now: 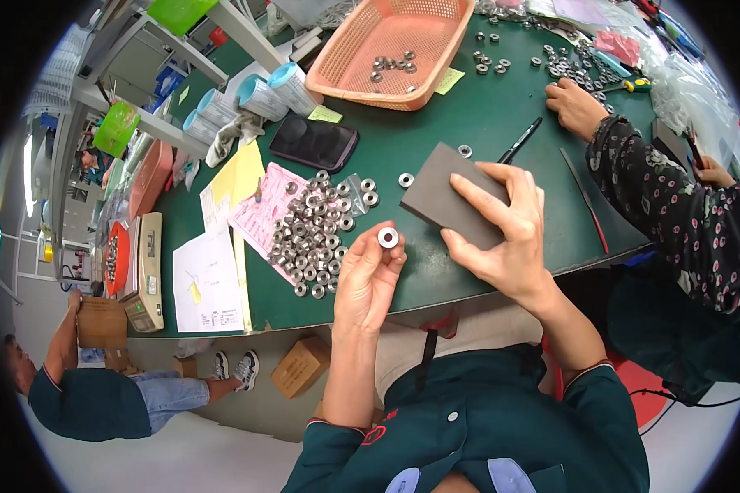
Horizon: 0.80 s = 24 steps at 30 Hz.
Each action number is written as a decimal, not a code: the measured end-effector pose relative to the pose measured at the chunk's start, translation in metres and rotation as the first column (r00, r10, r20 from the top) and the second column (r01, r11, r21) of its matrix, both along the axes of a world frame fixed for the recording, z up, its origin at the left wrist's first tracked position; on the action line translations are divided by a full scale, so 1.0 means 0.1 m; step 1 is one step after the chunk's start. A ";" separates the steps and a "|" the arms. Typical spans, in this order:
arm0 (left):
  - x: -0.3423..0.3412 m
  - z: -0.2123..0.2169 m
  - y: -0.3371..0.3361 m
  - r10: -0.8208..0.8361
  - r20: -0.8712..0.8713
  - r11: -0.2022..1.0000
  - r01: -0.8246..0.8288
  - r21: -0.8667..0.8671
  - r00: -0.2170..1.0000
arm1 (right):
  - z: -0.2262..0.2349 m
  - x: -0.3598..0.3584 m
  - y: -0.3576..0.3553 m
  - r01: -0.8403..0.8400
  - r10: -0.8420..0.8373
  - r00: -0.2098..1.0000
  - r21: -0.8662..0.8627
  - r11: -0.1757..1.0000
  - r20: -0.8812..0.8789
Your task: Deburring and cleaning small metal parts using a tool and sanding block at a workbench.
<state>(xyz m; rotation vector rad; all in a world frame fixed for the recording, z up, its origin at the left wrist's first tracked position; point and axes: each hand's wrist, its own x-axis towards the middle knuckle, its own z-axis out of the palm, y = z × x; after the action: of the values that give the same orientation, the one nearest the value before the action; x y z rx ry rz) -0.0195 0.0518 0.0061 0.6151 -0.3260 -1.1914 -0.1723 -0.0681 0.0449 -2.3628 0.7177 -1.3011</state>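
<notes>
Best steady the metal ring [394, 239] pinched in left hand [367, 283]; level gray block [448, 195], gripped in right hand [512, 237] (near the left).

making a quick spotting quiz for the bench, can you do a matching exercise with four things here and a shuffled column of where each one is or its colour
Things
1. smartphone
2. small metal ring
3. perforated plastic basket
4. flat rectangular block

Places and colours
A. held in the right hand
B. salmon-coloured, at the far side of the green table
C. lying with its screen dark
D. pinched in the left hand

Right pairs: 1-C, 2-D, 3-B, 4-A
</notes>
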 end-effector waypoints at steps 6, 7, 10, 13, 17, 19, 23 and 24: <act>0.03 -0.02 -0.03 0.056 0.041 0.997 -0.058 0.051 0.998 | -0.03 -0.03 0.05 -0.004 0.005 0.999 0.042 0.999 -0.035; 0.03 -0.02 -0.04 0.054 0.039 0.997 -0.056 0.050 0.998 | -0.01 -0.04 0.06 -0.029 0.030 0.999 0.036 0.999 -0.031; 0.02 -0.01 -0.05 0.056 0.067 0.998 -0.058 0.030 0.996 | 0.01 -0.05 0.11 -0.067 0.067 0.997 0.027 0.997 -0.025; -0.05 0.03 -0.08 0.128 0.116 0.987 -0.138 0.083 0.985 | -0.01 -0.03 0.15 -0.084 0.086 0.995 0.032 0.996 -0.050; -0.10 0.04 -0.08 0.209 0.319 0.965 -0.248 0.088 0.925 | -0.06 -0.01 0.20 -0.066 0.070 0.996 0.061 0.996 -0.054; -0.11 0.04 -0.07 0.238 0.376 0.950 -0.295 0.100 0.895 | -0.10 0.02 0.24 -0.011 0.011 0.999 0.001 1.000 -0.042; -0.10 0.10 -0.05 0.166 0.352 0.970 -0.217 0.110 0.921 | -0.11 0.02 0.24 0.001 -0.008 0.999 -0.129 0.992 -0.053; -0.08 0.12 -0.05 0.125 0.344 0.978 -0.174 0.114 0.930 | -0.13 0.01 0.22 0.008 -0.016 0.999 -0.216 0.976 -0.036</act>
<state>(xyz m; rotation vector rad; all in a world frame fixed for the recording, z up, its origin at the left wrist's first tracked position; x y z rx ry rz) -0.0273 0.0466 0.0182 0.9570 -0.4750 -0.9654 -0.1711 -0.0457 0.0321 -2.5625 0.6298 -1.4070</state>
